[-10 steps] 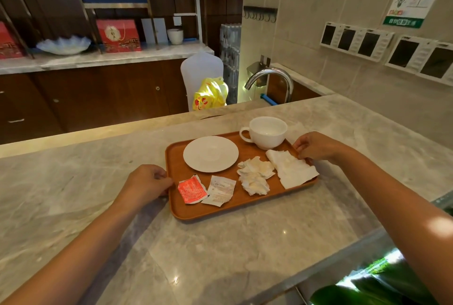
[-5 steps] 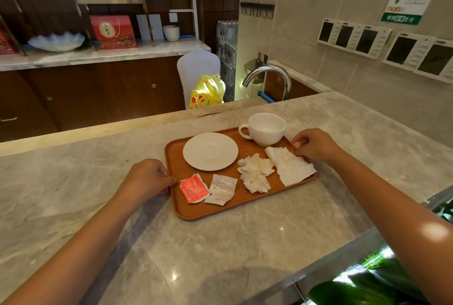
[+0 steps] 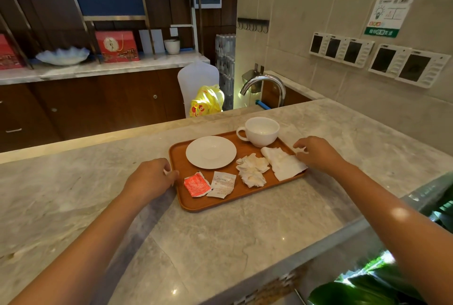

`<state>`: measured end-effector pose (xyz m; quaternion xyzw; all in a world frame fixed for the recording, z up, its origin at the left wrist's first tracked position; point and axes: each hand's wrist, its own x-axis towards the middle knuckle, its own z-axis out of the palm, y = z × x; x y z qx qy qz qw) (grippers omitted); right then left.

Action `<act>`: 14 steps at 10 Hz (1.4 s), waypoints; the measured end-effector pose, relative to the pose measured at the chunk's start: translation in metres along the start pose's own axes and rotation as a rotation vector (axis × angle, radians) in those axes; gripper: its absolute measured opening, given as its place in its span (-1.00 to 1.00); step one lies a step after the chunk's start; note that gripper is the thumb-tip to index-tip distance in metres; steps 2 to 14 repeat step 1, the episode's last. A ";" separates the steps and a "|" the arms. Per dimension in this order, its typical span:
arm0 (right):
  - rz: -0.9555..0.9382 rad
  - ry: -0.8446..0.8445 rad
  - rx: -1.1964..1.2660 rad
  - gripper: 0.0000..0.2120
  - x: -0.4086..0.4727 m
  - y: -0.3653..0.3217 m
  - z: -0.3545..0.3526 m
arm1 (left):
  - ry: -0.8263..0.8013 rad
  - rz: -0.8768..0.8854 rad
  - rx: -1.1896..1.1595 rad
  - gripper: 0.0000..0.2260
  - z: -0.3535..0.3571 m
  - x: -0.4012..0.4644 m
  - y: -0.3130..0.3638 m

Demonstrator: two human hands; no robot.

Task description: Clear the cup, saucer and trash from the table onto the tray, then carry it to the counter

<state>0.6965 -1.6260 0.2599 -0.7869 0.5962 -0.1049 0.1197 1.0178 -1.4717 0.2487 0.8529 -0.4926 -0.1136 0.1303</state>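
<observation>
Marble counter (image 3: 220,243) carries the wooden tray (image 3: 245,197), sitting flat, roughly centre, near the far edge. Looks like loading is done: everything the task names is on the tray, nothing loose on the counter that I can see.

Tray contents, big to small: saucer (image 3: 210,152) far-left, cup (image 3: 261,130) far-right corner, upright, handle pointing left, empty afaict. Flat napkin (image 3: 284,165) along right side, overhanging the rim a bit. Crumpled tissue (image 3: 252,170) just left of it. White sachet (image 3: 221,184) and red sachet (image 3: 196,184) near-left, edges touching.

Tray looks to be at the counter already, so what's left is prob just letting go, or a last nudge. Judgement only.

Grips:
- left hand (image 3: 149,179): at tray's left rim, fingers curled, thumb touching the edge. Loose contact, not a clear clamp.
- right hand (image 3: 318,155): at right rim, fingers spread apart, tips on the napkin edge/rim. Small white scrap by fingertips, can't tell if pinched.
</observation>
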 end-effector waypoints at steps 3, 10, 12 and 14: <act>-0.080 0.101 -0.136 -0.73 -0.032 0.010 -0.001 | 0.037 0.012 0.209 -0.60 -0.007 -0.021 -0.002; -0.080 0.101 -0.136 -0.73 -0.032 0.010 -0.001 | 0.037 0.012 0.209 -0.60 -0.007 -0.021 -0.002; -0.080 0.101 -0.136 -0.73 -0.032 0.010 -0.001 | 0.037 0.012 0.209 -0.60 -0.007 -0.021 -0.002; -0.080 0.101 -0.136 -0.73 -0.032 0.010 -0.001 | 0.037 0.012 0.209 -0.60 -0.007 -0.021 -0.002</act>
